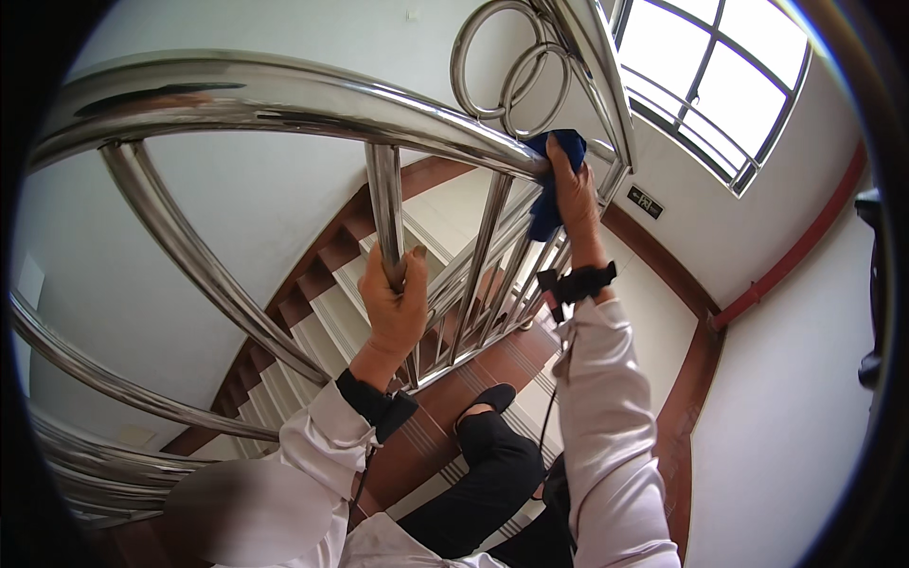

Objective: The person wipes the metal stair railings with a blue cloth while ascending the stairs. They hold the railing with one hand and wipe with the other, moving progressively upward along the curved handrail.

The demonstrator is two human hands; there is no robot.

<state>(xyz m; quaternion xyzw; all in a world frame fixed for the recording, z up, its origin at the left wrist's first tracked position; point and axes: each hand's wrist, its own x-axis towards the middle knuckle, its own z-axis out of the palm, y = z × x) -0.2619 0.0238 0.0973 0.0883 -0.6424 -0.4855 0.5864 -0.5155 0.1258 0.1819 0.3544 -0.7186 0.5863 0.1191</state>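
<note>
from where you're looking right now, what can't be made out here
Head view: part of the blue cloth under the right hand, hidden by that hand.
Head view: the stretch of upright post inside the left hand's grip, covered by that hand.
Head view: the window's top, cut off by the upper edge.
Head view: whatever the blurred oval at lower left covers.

A glossy, pale pinkish-white, long-sleeved shirt (608, 417) creases along both sleeves (322, 440). Just beyond the shirt's cuffs (598, 320) sit bulky black wrist straps (587, 282); thin black cables (547, 417) run beside it. Past its hem show black trousers (485, 478) and a black shoe (490, 399).
</note>
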